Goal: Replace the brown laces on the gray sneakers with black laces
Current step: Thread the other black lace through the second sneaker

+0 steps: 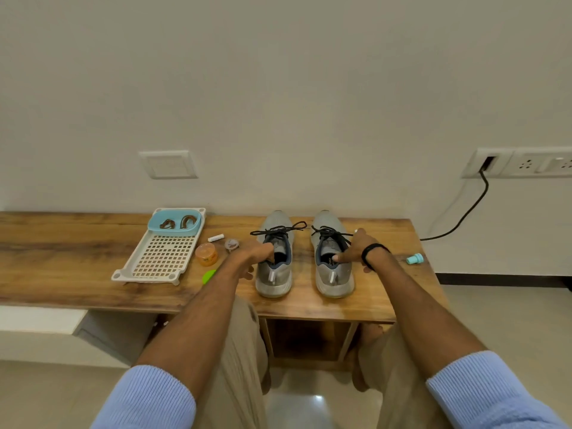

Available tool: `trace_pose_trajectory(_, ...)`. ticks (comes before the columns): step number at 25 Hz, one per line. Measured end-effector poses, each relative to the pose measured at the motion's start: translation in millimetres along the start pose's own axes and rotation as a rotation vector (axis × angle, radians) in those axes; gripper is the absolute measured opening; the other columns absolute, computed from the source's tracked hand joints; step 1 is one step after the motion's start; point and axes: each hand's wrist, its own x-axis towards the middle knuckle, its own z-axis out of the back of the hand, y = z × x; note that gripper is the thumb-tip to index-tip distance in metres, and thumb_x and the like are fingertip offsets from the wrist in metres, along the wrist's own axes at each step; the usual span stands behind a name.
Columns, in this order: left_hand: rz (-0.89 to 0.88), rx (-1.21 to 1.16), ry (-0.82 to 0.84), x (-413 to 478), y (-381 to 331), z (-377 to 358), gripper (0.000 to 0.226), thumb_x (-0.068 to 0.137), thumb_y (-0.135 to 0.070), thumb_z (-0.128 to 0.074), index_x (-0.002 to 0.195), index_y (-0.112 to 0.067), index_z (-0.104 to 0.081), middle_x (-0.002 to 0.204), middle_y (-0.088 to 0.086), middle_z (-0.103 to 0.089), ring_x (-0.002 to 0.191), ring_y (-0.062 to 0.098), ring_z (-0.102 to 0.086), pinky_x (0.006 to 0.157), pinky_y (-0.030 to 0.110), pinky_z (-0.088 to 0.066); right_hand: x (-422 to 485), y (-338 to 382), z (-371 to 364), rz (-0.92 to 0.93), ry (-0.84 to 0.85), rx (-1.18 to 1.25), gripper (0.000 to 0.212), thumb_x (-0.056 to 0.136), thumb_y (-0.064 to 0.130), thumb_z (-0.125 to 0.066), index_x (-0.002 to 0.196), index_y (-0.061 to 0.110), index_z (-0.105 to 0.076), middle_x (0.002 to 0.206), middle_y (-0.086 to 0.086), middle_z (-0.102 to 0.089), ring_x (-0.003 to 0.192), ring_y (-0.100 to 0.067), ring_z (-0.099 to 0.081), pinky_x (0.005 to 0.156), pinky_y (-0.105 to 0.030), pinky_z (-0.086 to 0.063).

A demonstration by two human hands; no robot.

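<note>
Standing paired, gray sneakers point(275, 281) wear black laces point(278, 232)

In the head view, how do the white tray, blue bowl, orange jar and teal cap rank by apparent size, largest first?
1. white tray
2. blue bowl
3. orange jar
4. teal cap

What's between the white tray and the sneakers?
Head view: an orange jar, a white cylinder, a clear round piece, a green disc and the left hand.

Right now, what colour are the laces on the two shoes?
Black laces, tied on both gray shoes; the head view shows this best.
</note>
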Motion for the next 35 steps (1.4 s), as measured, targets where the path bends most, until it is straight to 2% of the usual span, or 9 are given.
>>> trace_pose_trajectory(2, 0.009, 0.078, 0.012, 11.8, 2.4, -4.8, 0.041, 0.089, -0.019, -0.056, 0.127, -0.004, -0.048, 0.134, 0.017, -0.049, 0.111, 0.039, -0.056, 0.091, 0.048, -0.054, 6.6, 6.3, -13.0, 0.008, -0.044, -0.051, 0.094, 0.071, 0.036, -0.086, 0.138, 0.002, -0.029, 0.129, -0.016, -0.054, 0.112, -0.034, -0.058, 0.080, -0.041, -0.056)
trace_pose_trajectory(4, 0.010, 0.176, -0.001, 20.3, 0.2, -9.5, 0.040, 0.091, -0.019, -0.057, 0.126, -0.001, -0.050, 0.130, 0.019, -0.053, 0.105, 0.041, -0.061, 0.086, 0.048, -0.057, 16.6, 11.5, -25.3, 0.004, -0.060, -0.086, 0.088, 0.072, 0.032, -0.085, 0.136, 0.001, -0.032, 0.125, -0.016, -0.057, 0.112, -0.034, -0.060, 0.083, -0.041, -0.056)
trace_pose_trajectory(8, 0.050, 0.304, -0.057, 35.0, -5.6, -12.6, 0.037, 0.095, -0.019, -0.056, 0.121, 0.006, -0.052, 0.117, 0.025, -0.058, 0.090, 0.043, -0.069, 0.078, 0.048, -0.060, 34.6, 16.3, -37.6, 0.098, -0.155, -0.227, 0.038, 0.086, 0.016, -0.067, 0.120, 0.004, -0.054, 0.120, -0.017, -0.064, 0.108, -0.033, -0.062, 0.078, -0.037, -0.052)
trace_pose_trajectory(10, 0.053, 0.316, -0.072, 42.2, -6.7, -12.9, 0.035, 0.095, -0.019, -0.054, 0.119, 0.006, -0.052, 0.117, 0.025, -0.059, 0.089, 0.043, -0.069, 0.077, 0.048, -0.060, 41.9, 17.9, -38.7, 0.134, -0.183, -0.276, 0.024, 0.091, 0.013, -0.059, 0.114, 0.005, -0.060, 0.115, -0.017, -0.066, 0.105, -0.032, -0.064, 0.077, -0.036, -0.051)
trace_pose_trajectory(13, 0.011, 0.320, -0.053, 50.9, -7.8, -15.6, 0.035, 0.096, -0.024, -0.052, 0.123, -0.002, -0.054, 0.113, 0.021, -0.060, 0.079, 0.038, -0.068, 0.072, 0.047, -0.061, 51.0, 17.2, -38.5, 0.142, -0.202, -0.269, 0.023, 0.094, 0.011, -0.054, 0.114, 0.005, -0.062, 0.115, -0.017, -0.066, 0.105, -0.033, -0.063, 0.078, -0.037, -0.050)
trace_pose_trajectory(18, -0.064, 0.263, -0.028, 59.0, -19.3, -31.0, 0.033, 0.096, -0.023, -0.051, 0.125, -0.006, -0.054, 0.117, 0.021, -0.061, 0.090, 0.042, -0.067, 0.060, 0.043, -0.061, 62.2, 12.2, -38.4, 0.151, -0.224, -0.268, 0.023, 0.094, 0.011, -0.054, 0.115, 0.006, -0.062, 0.116, -0.016, -0.066, 0.107, -0.032, -0.062, 0.084, -0.036, -0.050)
trace_pose_trajectory(22, -0.062, 0.249, -0.038, 61.1, -25.7, -41.3, 0.031, 0.093, -0.019, -0.053, 0.117, 0.001, -0.055, 0.112, 0.024, -0.062, 0.079, 0.044, -0.068, 0.064, 0.050, -0.061, 67.3, 7.9, -40.7, 0.156, -0.230, -0.267, 0.022, 0.093, 0.010, -0.055, 0.112, 0.007, -0.064, 0.114, -0.016, -0.067, 0.106, -0.032, -0.063, 0.083, -0.035, -0.051)
trace_pose_trajectory(27, -0.067, 0.231, -0.011, 62.7, -27.6, -44.2, 0.032, 0.095, -0.021, -0.052, 0.119, 0.001, -0.054, 0.115, 0.025, -0.061, 0.085, 0.044, -0.069, 0.065, 0.046, -0.062, 70.1, 6.8, -36.9, 0.155, -0.255, -0.222, 0.022, 0.092, 0.008, -0.054, 0.112, 0.008, -0.065, 0.112, -0.017, -0.067, 0.105, -0.033, -0.063, 0.083, -0.035, -0.051)
trace_pose_trajectory(35, -0.098, 0.261, -0.046, 75.1, -27.1, -44.6, 0.034, 0.095, -0.021, -0.050, 0.123, -0.002, -0.052, 0.115, 0.023, -0.061, 0.082, 0.041, -0.069, 0.067, 0.051, -0.061, 76.1, 5.1, -37.3, 0.175, -0.268, -0.213, 0.021, 0.091, 0.009, -0.056, 0.109, 0.010, -0.066, 0.109, -0.015, -0.069, 0.103, -0.033, -0.063, 0.081, -0.035, -0.051)
